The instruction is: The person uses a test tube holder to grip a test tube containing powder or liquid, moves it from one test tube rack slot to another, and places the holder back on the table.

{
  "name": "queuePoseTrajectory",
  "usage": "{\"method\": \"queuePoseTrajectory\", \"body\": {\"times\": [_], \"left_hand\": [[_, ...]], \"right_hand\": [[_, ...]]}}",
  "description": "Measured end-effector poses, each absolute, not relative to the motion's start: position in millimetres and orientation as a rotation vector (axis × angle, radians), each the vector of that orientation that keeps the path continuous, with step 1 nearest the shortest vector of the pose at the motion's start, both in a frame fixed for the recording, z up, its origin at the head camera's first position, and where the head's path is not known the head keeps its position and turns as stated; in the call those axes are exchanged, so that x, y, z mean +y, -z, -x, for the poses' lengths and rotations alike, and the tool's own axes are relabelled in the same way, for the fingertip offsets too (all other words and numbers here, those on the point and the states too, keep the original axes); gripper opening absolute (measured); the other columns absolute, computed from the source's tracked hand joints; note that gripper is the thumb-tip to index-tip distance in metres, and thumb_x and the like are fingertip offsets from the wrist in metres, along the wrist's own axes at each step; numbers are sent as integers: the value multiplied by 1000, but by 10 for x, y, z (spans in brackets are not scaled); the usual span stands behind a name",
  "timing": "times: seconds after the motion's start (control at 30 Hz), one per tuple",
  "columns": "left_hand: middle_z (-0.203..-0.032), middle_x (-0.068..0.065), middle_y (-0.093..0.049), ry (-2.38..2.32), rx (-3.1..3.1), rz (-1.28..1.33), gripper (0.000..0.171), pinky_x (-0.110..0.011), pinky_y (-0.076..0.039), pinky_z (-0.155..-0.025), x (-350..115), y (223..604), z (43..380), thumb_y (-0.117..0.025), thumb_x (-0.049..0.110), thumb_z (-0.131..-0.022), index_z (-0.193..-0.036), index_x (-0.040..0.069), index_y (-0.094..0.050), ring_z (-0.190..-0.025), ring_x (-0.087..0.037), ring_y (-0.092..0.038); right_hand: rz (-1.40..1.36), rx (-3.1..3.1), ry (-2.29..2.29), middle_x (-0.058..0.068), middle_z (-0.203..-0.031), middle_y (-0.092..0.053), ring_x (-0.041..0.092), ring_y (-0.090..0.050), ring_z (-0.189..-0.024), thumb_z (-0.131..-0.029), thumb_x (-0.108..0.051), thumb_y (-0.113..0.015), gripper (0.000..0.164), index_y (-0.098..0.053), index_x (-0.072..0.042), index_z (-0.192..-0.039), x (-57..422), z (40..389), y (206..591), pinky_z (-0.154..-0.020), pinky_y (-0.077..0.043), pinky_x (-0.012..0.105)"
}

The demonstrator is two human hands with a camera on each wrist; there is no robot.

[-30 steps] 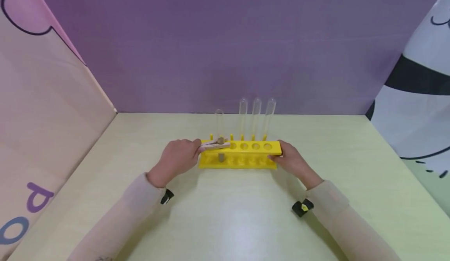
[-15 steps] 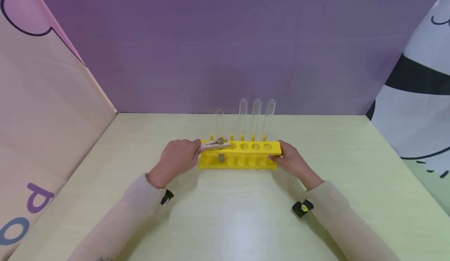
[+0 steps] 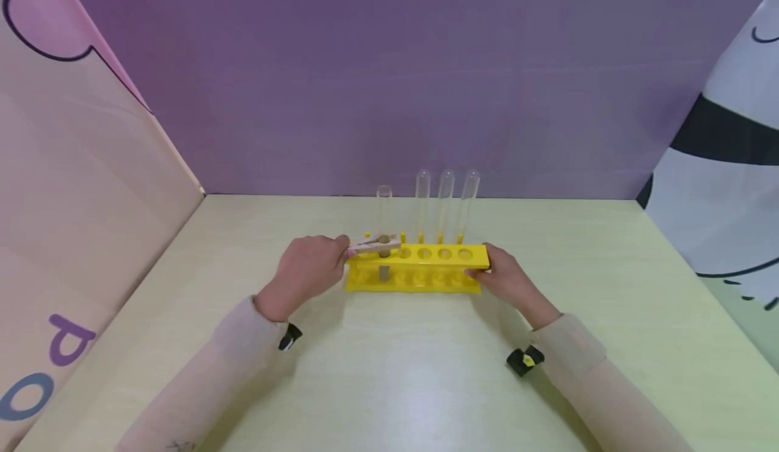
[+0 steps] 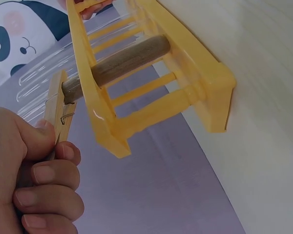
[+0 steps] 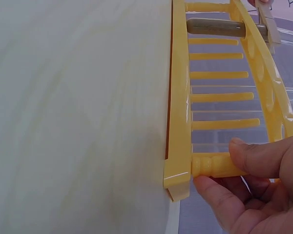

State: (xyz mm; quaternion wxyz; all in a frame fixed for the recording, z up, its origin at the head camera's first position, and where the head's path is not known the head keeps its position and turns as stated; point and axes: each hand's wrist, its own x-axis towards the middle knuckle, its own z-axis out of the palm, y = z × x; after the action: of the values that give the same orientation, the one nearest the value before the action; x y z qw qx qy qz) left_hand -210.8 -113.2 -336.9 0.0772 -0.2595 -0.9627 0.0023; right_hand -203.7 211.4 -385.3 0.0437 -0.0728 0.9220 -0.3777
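Note:
My left hand (image 3: 310,267) grips a wooden test tube holder (image 4: 54,100) by its handle end, thumb on top and fingers curled under. The holder's jaws clasp a glass test tube (image 4: 132,59) with greyish-brown contents in its lower part. That tube stands upright through a hole near the left end of a yellow test tube rack (image 3: 420,287). At the other end, my right hand (image 5: 263,190) holds the rack, its thumb and fingers around the end post (image 5: 210,165). The rack's base is on the table.
Behind the rack, three clear test tubes (image 3: 447,188) sit upside down on its drying pegs. The pale table (image 3: 389,377) ends at a purple wall (image 3: 389,86) at the back. Printed panels flank both sides.
My left hand has risen slightly, lifting the holder and the test tube a little within the rack. The right hand and rack stay in place.

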Motion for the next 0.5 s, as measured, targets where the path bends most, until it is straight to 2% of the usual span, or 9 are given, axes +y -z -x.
{"method": "queuePoseTrajectory", "body": {"times": [0.5], "left_hand": [[-51,3,-29,29,-2838,772,27,-25,-24,-42,-1143,3274,2085,-50,28,-98,-78,11,-52,-44,-13,-28]], "right_hand": [[234,2824,1158,25,-116,-57,34,-55,-103,-90,-4,-60,34,-48,9,-120,2102,2015,3821,-89,-46,47]]}}
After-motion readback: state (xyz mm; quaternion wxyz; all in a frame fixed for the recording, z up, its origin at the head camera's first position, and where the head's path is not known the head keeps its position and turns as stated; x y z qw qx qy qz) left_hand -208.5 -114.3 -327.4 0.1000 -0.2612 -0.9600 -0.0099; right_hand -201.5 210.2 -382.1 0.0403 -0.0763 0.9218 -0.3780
